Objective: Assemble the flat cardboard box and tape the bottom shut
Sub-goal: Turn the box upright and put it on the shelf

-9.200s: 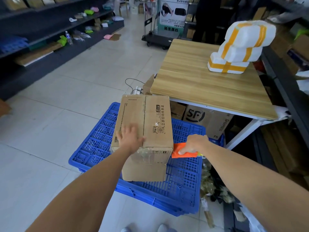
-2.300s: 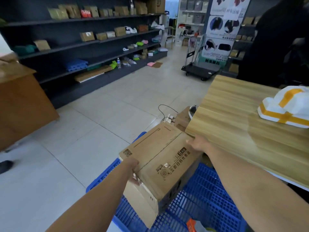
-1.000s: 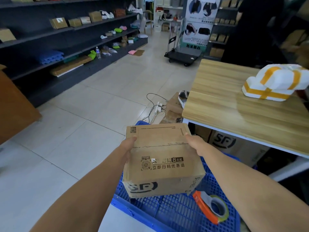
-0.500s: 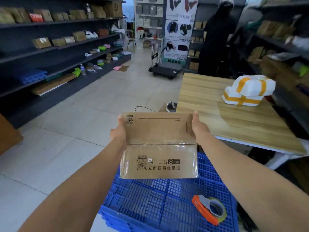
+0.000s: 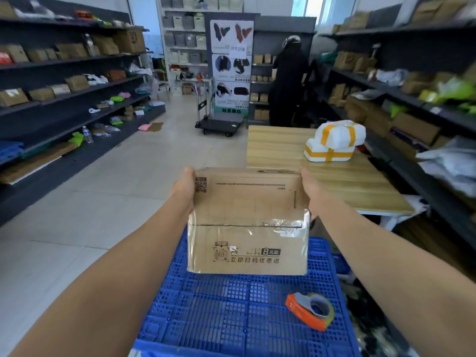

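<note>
My left hand and right hand press flat on opposite sides of the box, fingers straight where visible, tips hidden behind it. The box hangs above the blue pallet, taped seam facing me. Held by squeeze alone, it could slip onto the pallet; squeezing harder could buckle its walls.

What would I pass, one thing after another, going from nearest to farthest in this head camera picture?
orange tape dispenser on the blue plastic pallet → cardboard box held up in the air → white foam parcel bound with yellow tape → platform trolley
</note>
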`<state>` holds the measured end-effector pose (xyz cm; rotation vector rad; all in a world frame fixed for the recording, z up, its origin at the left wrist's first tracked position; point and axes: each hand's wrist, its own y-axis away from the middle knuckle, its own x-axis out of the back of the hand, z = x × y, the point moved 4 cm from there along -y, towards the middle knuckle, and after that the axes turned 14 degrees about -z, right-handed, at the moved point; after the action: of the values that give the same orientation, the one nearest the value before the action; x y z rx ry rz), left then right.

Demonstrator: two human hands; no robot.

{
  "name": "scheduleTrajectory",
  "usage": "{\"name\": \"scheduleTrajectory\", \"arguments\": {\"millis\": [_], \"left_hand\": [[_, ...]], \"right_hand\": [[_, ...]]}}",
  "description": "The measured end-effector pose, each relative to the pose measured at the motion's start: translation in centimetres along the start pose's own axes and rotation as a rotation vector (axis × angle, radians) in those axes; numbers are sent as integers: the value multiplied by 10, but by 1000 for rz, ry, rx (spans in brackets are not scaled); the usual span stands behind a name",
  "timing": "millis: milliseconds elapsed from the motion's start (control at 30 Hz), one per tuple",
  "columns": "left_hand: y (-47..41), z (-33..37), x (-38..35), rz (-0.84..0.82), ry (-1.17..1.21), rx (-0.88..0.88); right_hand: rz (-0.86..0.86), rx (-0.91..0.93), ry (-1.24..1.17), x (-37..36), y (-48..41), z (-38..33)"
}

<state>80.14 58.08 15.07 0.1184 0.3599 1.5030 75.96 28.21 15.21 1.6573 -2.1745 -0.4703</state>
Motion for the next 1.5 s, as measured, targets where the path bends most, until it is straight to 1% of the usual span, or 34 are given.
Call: {"name": "scheduleTrajectory", "arguments": {"millis": [67,167,267,367,467,600,667,733,833,967,1100,1267,1367,1500], "left_hand": [[5,4,-16,-52,61,-14],[9,7,-37,-129,90,-22],[16,16,-65,-182,6,-44],[16,16,-89,-225,-63,4],[1,5,-109,-276,-120,-10],[7,-4,-160,-294,-266,-78],[5,-10,-182,-319,-309,-97],[-4,-16,-209,-390,-356,-83],[8,-16,-253,-519,-300,-48],[25,-17,-306,-638,-235,-55],[34,-27,-354,-795,-188,-43],[63,-41,-399,-888,-193,-67],[94,-59,-423,-967,-219,-62],[148,-82,-456,-1145,-240,-50]], "right_hand": [[-53,0,-45,13,10,-1],[-66,40,-146,36,25,-2],[-80,90,-231,64,38,0],[-101,153,-282,95,42,3],[-99,187,-263,127,45,4],[59,248,-196,181,49,13],[96,264,-158,205,51,20],[128,279,-135,227,67,24],[224,256,-100,257,93,37],[357,245,-177,291,121,65],[525,259,-299,301,172,84],[714,291,-327,304,240,104],[844,290,-360,304,283,125],[1023,251,-378,303,344,160]]}}
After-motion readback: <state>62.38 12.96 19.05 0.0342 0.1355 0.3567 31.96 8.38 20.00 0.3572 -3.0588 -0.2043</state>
